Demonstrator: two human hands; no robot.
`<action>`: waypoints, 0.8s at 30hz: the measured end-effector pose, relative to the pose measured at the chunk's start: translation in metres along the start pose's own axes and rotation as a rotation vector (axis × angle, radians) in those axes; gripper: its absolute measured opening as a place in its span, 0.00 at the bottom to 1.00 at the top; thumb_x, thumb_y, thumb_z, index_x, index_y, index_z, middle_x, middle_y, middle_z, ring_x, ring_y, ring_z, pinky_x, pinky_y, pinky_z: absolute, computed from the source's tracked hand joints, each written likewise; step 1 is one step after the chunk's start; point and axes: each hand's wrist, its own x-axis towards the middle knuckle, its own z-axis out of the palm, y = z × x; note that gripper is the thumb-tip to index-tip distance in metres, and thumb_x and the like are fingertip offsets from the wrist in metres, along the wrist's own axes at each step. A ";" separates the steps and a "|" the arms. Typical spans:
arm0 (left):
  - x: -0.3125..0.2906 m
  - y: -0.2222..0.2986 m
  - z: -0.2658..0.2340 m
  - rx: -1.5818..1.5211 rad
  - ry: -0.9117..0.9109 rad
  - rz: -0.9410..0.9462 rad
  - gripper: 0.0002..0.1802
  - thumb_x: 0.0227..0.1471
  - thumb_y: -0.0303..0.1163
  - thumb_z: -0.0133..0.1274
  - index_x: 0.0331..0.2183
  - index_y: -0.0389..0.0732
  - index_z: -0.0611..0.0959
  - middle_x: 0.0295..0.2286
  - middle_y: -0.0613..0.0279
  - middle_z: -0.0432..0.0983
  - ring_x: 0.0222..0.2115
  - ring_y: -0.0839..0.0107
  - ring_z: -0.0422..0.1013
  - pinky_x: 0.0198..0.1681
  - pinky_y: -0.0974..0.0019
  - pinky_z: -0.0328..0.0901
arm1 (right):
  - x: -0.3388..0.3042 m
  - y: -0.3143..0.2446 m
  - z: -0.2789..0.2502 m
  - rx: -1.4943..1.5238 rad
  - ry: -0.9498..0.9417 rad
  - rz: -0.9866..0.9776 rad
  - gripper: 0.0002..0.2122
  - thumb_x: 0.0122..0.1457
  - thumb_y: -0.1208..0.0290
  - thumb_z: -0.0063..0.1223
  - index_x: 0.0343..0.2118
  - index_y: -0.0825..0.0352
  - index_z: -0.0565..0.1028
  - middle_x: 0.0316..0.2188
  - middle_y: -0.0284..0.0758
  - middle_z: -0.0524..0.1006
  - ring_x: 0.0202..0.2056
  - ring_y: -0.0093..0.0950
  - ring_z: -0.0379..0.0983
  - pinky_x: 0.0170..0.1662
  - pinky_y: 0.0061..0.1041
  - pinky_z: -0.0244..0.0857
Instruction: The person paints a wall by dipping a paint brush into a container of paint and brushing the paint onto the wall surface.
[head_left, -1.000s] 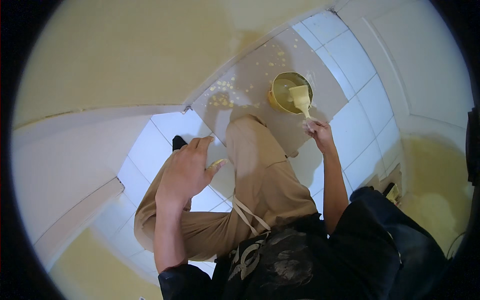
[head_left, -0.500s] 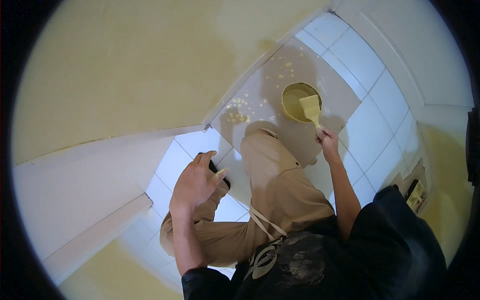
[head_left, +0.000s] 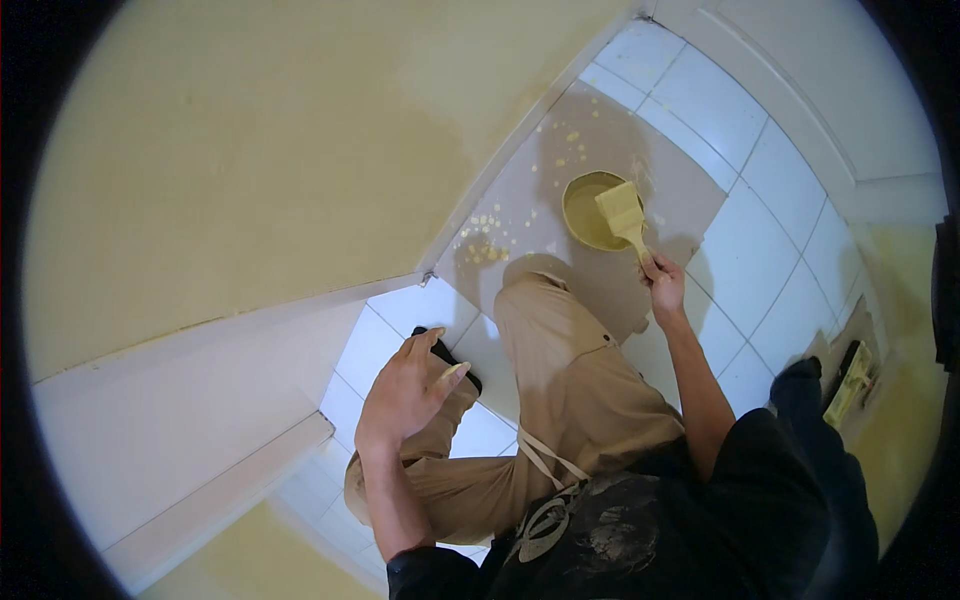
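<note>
A yellow-coated paintbrush is gripped by its handle in my right hand. Its wide head lies over the right part of a round paint bucket, which holds yellowish paint. Whether the bristles touch the rim, I cannot tell. Under the bucket is a brown cardboard sheet, speckled with yellow drops. My left hand hovers above my bent leg, holding nothing, its fingers and thumb apart. Yellow paint marks its thumb.
A yellow-painted wall with a pale skirting rises at the left. White floor tiles surround the cardboard. A pale panelled door is at the far right. By my right side lies a paint-smeared tool with a black edge.
The view has shifted slightly, moving my legs and left hand right and down in the picture. The brush stays over the bucket, in my right hand.
</note>
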 end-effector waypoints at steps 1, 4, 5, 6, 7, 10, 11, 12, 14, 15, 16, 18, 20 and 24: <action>0.001 -0.001 0.002 0.004 -0.006 0.011 0.33 0.57 0.46 0.58 0.56 0.33 0.73 0.51 0.42 0.73 0.52 0.45 0.71 0.55 0.53 0.67 | 0.001 -0.001 -0.001 0.081 -0.006 -0.012 0.08 0.65 0.71 0.54 0.34 0.70 0.81 0.22 0.25 0.72 0.23 0.17 0.62 0.28 0.21 0.54; 0.002 -0.007 0.008 0.001 -0.015 -0.031 0.34 0.56 0.47 0.60 0.56 0.37 0.73 0.53 0.44 0.73 0.49 0.48 0.74 0.54 0.53 0.68 | 0.010 0.001 0.005 0.150 0.016 -0.028 0.08 0.65 0.72 0.54 0.37 0.69 0.82 0.22 0.24 0.72 0.23 0.16 0.61 0.27 0.20 0.53; 0.000 -0.011 0.008 0.006 -0.006 -0.032 0.33 0.56 0.47 0.60 0.56 0.36 0.73 0.53 0.45 0.73 0.48 0.49 0.75 0.53 0.53 0.69 | 0.011 0.002 0.007 0.134 0.030 -0.030 0.08 0.64 0.72 0.54 0.38 0.69 0.82 0.23 0.24 0.72 0.23 0.16 0.60 0.27 0.20 0.52; 0.000 -0.013 0.008 0.011 0.010 -0.040 0.33 0.56 0.46 0.60 0.56 0.36 0.73 0.53 0.45 0.74 0.48 0.49 0.75 0.52 0.53 0.69 | 0.011 0.003 0.010 0.138 0.038 -0.031 0.08 0.64 0.72 0.54 0.38 0.69 0.82 0.23 0.24 0.72 0.23 0.16 0.60 0.27 0.20 0.52; 0.000 -0.013 0.009 0.015 0.007 -0.035 0.33 0.56 0.46 0.60 0.56 0.36 0.73 0.53 0.45 0.74 0.48 0.49 0.75 0.52 0.53 0.69 | 0.010 0.003 0.012 0.149 0.032 -0.023 0.07 0.64 0.71 0.54 0.37 0.68 0.81 0.22 0.23 0.70 0.24 0.15 0.59 0.28 0.19 0.52; 0.002 -0.012 0.011 -0.001 0.005 -0.067 0.33 0.56 0.46 0.61 0.56 0.36 0.73 0.52 0.45 0.74 0.47 0.50 0.75 0.52 0.52 0.70 | 0.013 0.019 0.004 0.100 0.048 -0.014 0.07 0.65 0.69 0.54 0.34 0.67 0.80 0.21 0.21 0.67 0.24 0.14 0.58 0.28 0.18 0.50; 0.004 -0.013 0.013 0.011 -0.004 -0.047 0.34 0.56 0.47 0.61 0.56 0.36 0.73 0.52 0.45 0.74 0.47 0.49 0.75 0.52 0.52 0.70 | 0.015 0.028 -0.004 0.041 0.066 -0.013 0.08 0.65 0.68 0.54 0.31 0.66 0.79 0.21 0.21 0.66 0.24 0.14 0.56 0.28 0.18 0.50; 0.004 -0.015 0.012 0.029 -0.001 -0.042 0.34 0.56 0.47 0.61 0.56 0.37 0.73 0.52 0.45 0.74 0.47 0.49 0.75 0.51 0.52 0.70 | 0.012 0.028 0.001 0.045 0.057 -0.017 0.08 0.65 0.68 0.54 0.31 0.66 0.79 0.21 0.21 0.66 0.24 0.14 0.56 0.28 0.18 0.50; 0.004 -0.014 0.007 0.010 -0.005 -0.057 0.34 0.56 0.48 0.61 0.57 0.36 0.73 0.52 0.45 0.74 0.47 0.49 0.75 0.52 0.52 0.70 | 0.004 0.024 0.013 0.102 0.098 0.017 0.10 0.65 0.67 0.54 0.28 0.64 0.77 0.21 0.20 0.63 0.24 0.14 0.55 0.28 0.19 0.48; 0.002 -0.013 0.006 -0.014 -0.029 -0.072 0.34 0.56 0.48 0.61 0.57 0.36 0.73 0.52 0.45 0.74 0.47 0.49 0.75 0.52 0.52 0.70 | 0.001 0.023 0.013 0.103 0.092 0.008 0.10 0.65 0.67 0.54 0.28 0.64 0.77 0.21 0.20 0.63 0.24 0.14 0.55 0.28 0.19 0.48; 0.001 -0.012 0.006 -0.016 -0.017 -0.071 0.34 0.56 0.48 0.61 0.57 0.36 0.73 0.52 0.45 0.74 0.47 0.49 0.75 0.52 0.52 0.70 | 0.000 0.022 0.012 0.106 0.094 -0.003 0.10 0.65 0.66 0.54 0.29 0.64 0.77 0.22 0.20 0.64 0.24 0.14 0.55 0.28 0.20 0.48; 0.000 -0.008 0.004 -0.010 -0.005 -0.072 0.35 0.56 0.49 0.60 0.57 0.37 0.73 0.52 0.45 0.74 0.48 0.49 0.75 0.53 0.53 0.69 | -0.004 0.020 0.007 0.111 0.090 -0.026 0.09 0.66 0.66 0.54 0.30 0.64 0.77 0.22 0.20 0.64 0.25 0.14 0.55 0.28 0.20 0.49; 0.000 -0.002 0.001 -0.033 -0.026 -0.072 0.34 0.57 0.49 0.59 0.57 0.37 0.73 0.53 0.44 0.73 0.51 0.47 0.72 0.54 0.53 0.68 | 0.000 0.023 0.005 -0.096 0.135 -0.052 0.10 0.66 0.63 0.54 0.32 0.64 0.77 0.22 0.20 0.64 0.25 0.14 0.56 0.28 0.20 0.50; -0.005 0.004 -0.002 -0.045 -0.044 -0.057 0.34 0.57 0.48 0.59 0.57 0.37 0.74 0.52 0.43 0.73 0.53 0.45 0.71 0.56 0.53 0.66 | -0.003 -0.002 0.023 0.058 0.129 -0.053 0.10 0.67 0.63 0.53 0.30 0.61 0.76 0.22 0.19 0.64 0.24 0.13 0.56 0.27 0.17 0.49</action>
